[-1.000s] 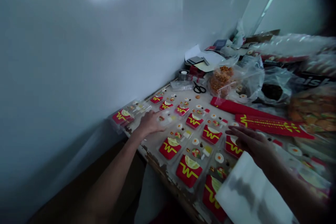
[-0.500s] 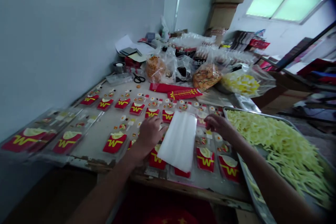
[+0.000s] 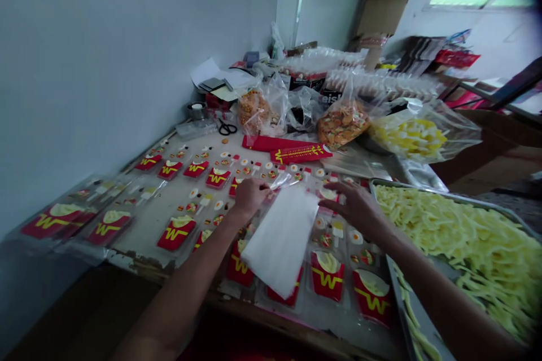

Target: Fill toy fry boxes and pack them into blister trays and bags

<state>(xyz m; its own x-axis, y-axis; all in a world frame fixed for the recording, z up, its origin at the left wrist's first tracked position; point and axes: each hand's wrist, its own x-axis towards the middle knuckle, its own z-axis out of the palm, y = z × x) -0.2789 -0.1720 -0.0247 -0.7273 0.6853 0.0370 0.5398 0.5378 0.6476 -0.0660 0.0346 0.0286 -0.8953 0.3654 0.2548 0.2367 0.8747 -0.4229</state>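
A flat, milky-white stack of what look like thin plastic bags [image 3: 282, 237] lies slantwise over several clear-plastic packs with red fries-box pieces. At its upper left corner, my left hand [image 3: 252, 197] is closed in a pinch on a strip of clear plastic film [image 3: 285, 180] that rises from the stack's top end. My right hand [image 3: 355, 206] hovers by the upper right edge, fingers apart; whether a fingertip touches the stack is unclear. Beneath and around both hands are packs such as the red fries-box pack [image 3: 328, 276], marked with a yellow W.
On the right stands a metal tray [image 3: 393, 271] heaped with pale yellow fry-shaped pieces [image 3: 457, 225]. Behind are bags of small pieces [image 3: 342, 124], red printed cards [image 3: 300, 153] and black scissors [image 3: 227, 127]. More packs [image 3: 108, 225] overhang the table's left front edge.
My left hand has moved up to the stack's top end and pinched clear film, which now lifts there. My right hand has opened its fingers beside the stack. The view has shifted slightly.
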